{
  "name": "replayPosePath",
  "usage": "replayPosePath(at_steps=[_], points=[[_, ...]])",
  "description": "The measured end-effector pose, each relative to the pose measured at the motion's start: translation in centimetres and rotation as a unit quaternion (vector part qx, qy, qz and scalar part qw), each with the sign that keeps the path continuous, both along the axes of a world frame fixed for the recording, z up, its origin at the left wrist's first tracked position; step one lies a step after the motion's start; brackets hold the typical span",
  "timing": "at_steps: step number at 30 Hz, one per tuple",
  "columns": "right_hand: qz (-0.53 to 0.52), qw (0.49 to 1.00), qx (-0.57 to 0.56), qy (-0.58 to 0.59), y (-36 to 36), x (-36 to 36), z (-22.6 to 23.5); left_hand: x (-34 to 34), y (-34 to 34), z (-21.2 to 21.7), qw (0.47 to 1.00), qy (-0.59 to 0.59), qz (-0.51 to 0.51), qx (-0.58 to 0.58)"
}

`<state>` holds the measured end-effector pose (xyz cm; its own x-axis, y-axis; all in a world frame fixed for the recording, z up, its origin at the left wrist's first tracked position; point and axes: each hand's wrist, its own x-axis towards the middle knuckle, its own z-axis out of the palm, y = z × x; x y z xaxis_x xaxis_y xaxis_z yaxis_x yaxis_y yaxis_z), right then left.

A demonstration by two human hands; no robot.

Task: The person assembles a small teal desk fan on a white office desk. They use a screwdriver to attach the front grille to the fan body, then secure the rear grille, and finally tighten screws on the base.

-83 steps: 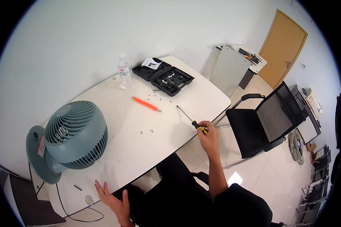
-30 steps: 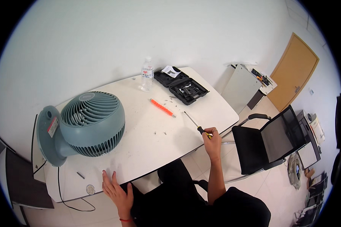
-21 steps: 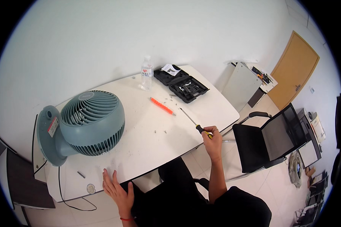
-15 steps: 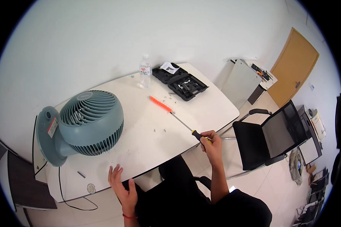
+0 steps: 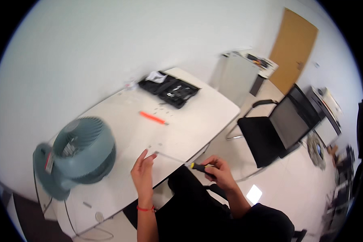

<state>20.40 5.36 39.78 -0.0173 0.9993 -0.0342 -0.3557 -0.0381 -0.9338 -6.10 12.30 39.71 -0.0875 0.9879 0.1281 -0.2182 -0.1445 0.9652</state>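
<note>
My right hand [image 5: 220, 172] is closed around the black-and-yellow handle of a screwdriver [image 5: 198, 167], held above the near edge of the white table. Its thin metal shaft slants to the left, toward my left hand [image 5: 143, 171]. That hand is raised with thumb and fingers apart, the fingertips right at the screwdriver's tip; blur hides whether they touch it. A red cord circles my left wrist. Farther back on the table lies an orange-red rod-shaped piece [image 5: 152, 117], apart from both hands.
A blue-green fan [image 5: 84, 155] lies at the table's left, its cord [image 5: 70, 218] hanging off the near edge. An opened black tool case [image 5: 169, 89] and a blurred clear bottle [image 5: 130, 85] are at the back. Small bits lie scattered. A black chair [image 5: 262, 133] stands right of the white table [image 5: 201, 121].
The screwdriver has come away from the orange-red piece and swung left, toward me. My left hand has risen to its tip. The whole view has shifted and blurred.
</note>
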Motion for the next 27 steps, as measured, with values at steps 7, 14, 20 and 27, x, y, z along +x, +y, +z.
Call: replayPosePath(at_steps=[7,14,20,27], points=[[0.005,1.0,-0.001,0.007,-1.2,0.4,0.6,2.9,1.1,-0.5,0.998,-0.052,0.036,-0.026],[0.0,1.0,0.02,-0.018,-1.5,0.5,0.2,3.6,1.8,-0.8,0.996,-0.033,0.071,-0.033],[0.02,0.999,0.041,-0.017,-1.7,0.1,-0.3,2.3,1.5,-1.1,0.993,-0.109,0.044,-0.012],[0.047,0.998,0.044,-0.026,-1.9,0.0,0.1,-0.9,1.0,-2.3,0.996,-0.09,-0.016,-0.009]])
